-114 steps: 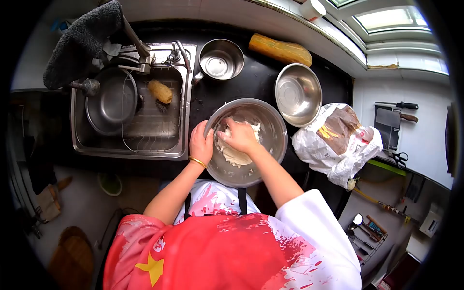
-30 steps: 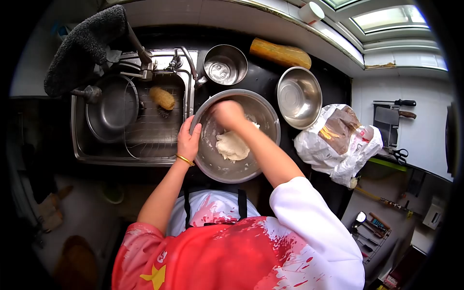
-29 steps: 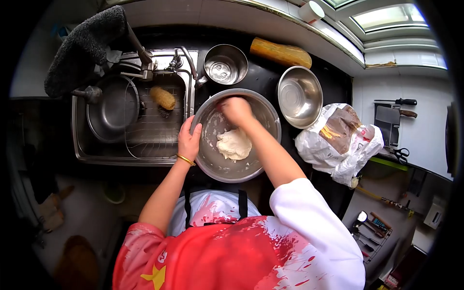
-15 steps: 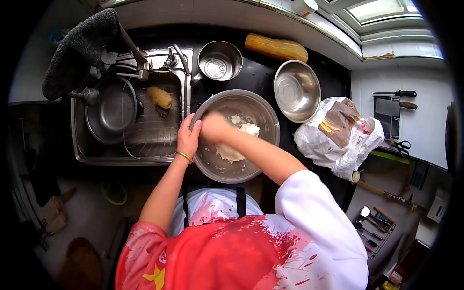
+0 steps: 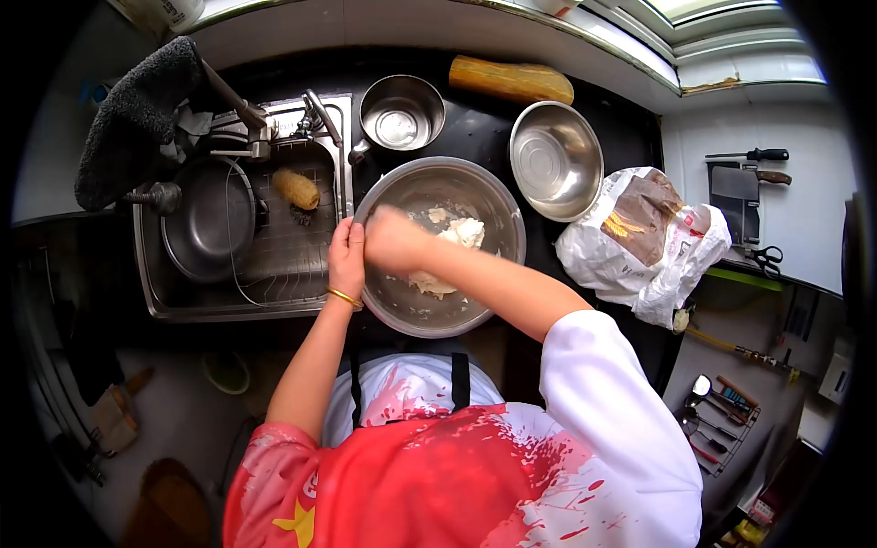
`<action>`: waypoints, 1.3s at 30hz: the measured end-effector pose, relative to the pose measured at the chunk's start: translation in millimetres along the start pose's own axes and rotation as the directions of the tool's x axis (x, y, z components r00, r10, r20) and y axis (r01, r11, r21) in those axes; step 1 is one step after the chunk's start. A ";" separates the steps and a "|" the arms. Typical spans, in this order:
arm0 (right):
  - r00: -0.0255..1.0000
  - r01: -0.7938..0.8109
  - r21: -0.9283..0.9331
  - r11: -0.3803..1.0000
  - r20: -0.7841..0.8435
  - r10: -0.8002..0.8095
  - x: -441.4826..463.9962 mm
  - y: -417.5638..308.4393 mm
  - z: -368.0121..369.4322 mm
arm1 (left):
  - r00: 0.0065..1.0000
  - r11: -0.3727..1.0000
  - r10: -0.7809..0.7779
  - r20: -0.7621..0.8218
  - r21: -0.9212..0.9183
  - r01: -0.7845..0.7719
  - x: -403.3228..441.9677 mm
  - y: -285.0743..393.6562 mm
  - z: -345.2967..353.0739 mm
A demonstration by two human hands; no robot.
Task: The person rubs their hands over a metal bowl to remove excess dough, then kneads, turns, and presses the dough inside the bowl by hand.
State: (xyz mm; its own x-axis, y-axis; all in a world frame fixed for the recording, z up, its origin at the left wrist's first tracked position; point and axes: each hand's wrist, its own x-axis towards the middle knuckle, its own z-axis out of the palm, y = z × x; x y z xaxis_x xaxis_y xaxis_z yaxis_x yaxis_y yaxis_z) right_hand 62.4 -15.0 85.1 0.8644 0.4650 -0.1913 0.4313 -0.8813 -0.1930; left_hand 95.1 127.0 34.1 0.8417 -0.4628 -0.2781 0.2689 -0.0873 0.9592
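Observation:
A large metal mixing bowl (image 5: 507, 203) stands at the counter's front edge, just right of the sink. Flour-dusted pale dough (image 5: 431, 284) lies in it, with a whiter lump (image 5: 464, 233) on the right and crumbs stuck to the walls. My left hand (image 5: 346, 258), a gold bangle at its wrist, is closed on the bowl's left rim. My right hand (image 5: 399, 241) reaches across into the bowl's left side. Motion smears it, its fingers are curled under out of sight, and whatever they touch is hidden.
The sink (image 5: 338, 196) on the left holds a dark pan (image 5: 208, 228) and a wire rack with a brown root-like piece (image 5: 297, 189). Behind the bowl are a metal pot (image 5: 402, 114) and a long squash (image 5: 512, 82). An empty steel bowl (image 5: 557, 164) and a white plastic bag (image 5: 603, 260) sit right.
The view has shifted slightly. My right hand stays at the bowl's left side, blurred in both frames. My left hand keeps its hold on the rim, its thumb now nearer the fingers.

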 end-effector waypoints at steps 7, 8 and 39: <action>0.108 -0.545 0.836 -0.069 0.152 0.982 -71.1 83.0 65.1 | 0.997 0.989 0.071 -0.023 0.135 -0.067 -5.0 11.6 0.7; 0.089 -0.675 0.738 0.007 0.072 0.993 -61.2 74.4 56.0 | 0.999 0.988 0.047 -0.012 0.151 -0.045 -4.2 10.8 2.5; 0.718 -0.676 0.238 0.698 0.427 0.550 -92.0 68.0 -6.3 | 0.996 0.994 0.070 -0.058 0.084 -0.065 -9.3 12.9 11.1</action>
State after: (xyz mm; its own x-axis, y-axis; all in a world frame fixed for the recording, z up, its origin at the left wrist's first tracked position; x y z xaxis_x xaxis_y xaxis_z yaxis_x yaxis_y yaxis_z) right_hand 13.8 -118.3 95.7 0.7477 -0.1150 -0.6540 -0.3447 -0.9090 -0.2342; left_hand 85.6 120.3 49.6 0.8845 -0.4155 -0.2123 0.1728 -0.1311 0.9762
